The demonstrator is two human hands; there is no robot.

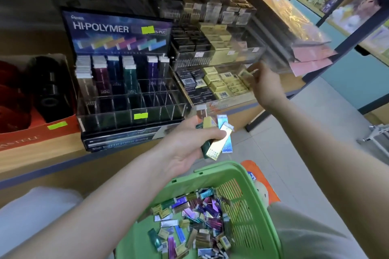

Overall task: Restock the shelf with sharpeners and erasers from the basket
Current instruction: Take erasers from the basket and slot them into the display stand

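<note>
Left hand (187, 143) fingers (207, 135) grip several slim erasers (219, 143), long axes pointing toward the shelf (42, 153). Right hand (266, 86) pinches one yellow eraser (244, 75).

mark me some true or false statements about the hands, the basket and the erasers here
1. The left hand holds several slim erasers. True.
2. The green basket is empty. False: many loose erasers lie in it.
3. The right hand holds a yellow eraser at the clear tray. True.
4. The display case has its front row packed full. False: the front compartments look mostly empty.
</note>
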